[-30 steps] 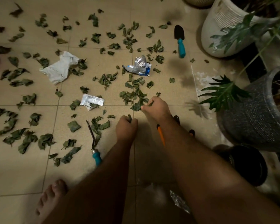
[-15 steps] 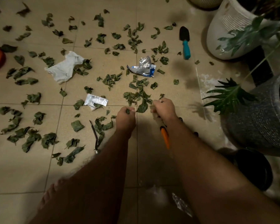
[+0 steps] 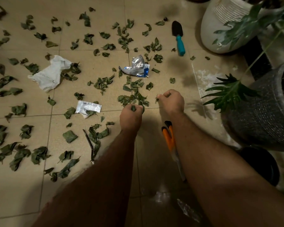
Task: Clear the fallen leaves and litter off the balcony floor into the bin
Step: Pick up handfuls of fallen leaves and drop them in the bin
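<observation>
Dry green leaves (image 3: 103, 83) lie all over the tan tile floor (image 3: 20, 190), thickest in the middle and on the left. The left hand (image 3: 131, 117) is curled into a fist around a few leaves, low over a small heap of them. The right hand (image 3: 171, 100) is curled too and pinches a bit of leaf at its fingertips.

Litter lies among the leaves: a crumpled white bag (image 3: 50, 74) on the left, a shiny foil wrapper (image 3: 136, 68) in the middle, and a small white packet (image 3: 88, 106) near the left hand.

A trowel (image 3: 178, 37) with a blue handle lies farther away. An orange-handled tool (image 3: 170, 138) lies under the right arm.

On the right stand a white pot (image 3: 220, 28) and a grey pot (image 3: 261, 118), with a green plant (image 3: 228, 94) hanging over the floor. A black tub (image 3: 262, 164) sits by the grey pot.
</observation>
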The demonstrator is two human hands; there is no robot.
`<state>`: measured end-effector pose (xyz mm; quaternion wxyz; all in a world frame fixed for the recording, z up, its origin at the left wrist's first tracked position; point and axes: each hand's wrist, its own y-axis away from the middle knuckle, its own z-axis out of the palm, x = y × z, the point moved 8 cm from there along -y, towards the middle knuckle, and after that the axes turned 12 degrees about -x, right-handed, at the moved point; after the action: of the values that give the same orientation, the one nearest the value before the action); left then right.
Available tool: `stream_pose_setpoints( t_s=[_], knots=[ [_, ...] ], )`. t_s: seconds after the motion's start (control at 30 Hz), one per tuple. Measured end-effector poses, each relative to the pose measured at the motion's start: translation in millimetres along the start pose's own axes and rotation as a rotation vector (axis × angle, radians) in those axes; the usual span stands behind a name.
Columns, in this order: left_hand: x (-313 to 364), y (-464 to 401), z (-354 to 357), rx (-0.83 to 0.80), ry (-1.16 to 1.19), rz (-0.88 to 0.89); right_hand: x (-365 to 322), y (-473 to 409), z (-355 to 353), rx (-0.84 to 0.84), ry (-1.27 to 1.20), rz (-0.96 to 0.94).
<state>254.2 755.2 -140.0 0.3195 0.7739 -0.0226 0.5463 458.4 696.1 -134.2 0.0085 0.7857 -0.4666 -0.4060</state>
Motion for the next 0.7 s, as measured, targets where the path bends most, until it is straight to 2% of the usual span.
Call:
stream_pose_setpoints(
  t_s=[0.2, 0.3, 0.37, 0.53, 0.7],
  knots=[
    [-5.9, -6.5, -16.6, -0.016, -0.061, 0.023, -9.9, -5.5, 17.0, -0.014, 0.229, 0.022],
    [-9.9, -7.2, -23.2, -0.001, -0.102, 0.006, -11.9, -5.7, 20.6, -0.052, 0.185, 0.005],
    [-9.0, -8.2, -21.1, -0.011, -0.137, 0.002, -12.6, -2.3, 22.2, -0.068, 0.035, -0.004],
    [1.3, -12.1, -10.7, 0.020, -0.328, 0.026, -4.5, 11.2, 37.6, -0.261, -0.732, 0.094],
    [2.3, -14.9, 3.8, 0.002, -0.479, 0.009, -0.4, 16.8, 37.5, -0.452, -1.001, 0.117]
  ],
)
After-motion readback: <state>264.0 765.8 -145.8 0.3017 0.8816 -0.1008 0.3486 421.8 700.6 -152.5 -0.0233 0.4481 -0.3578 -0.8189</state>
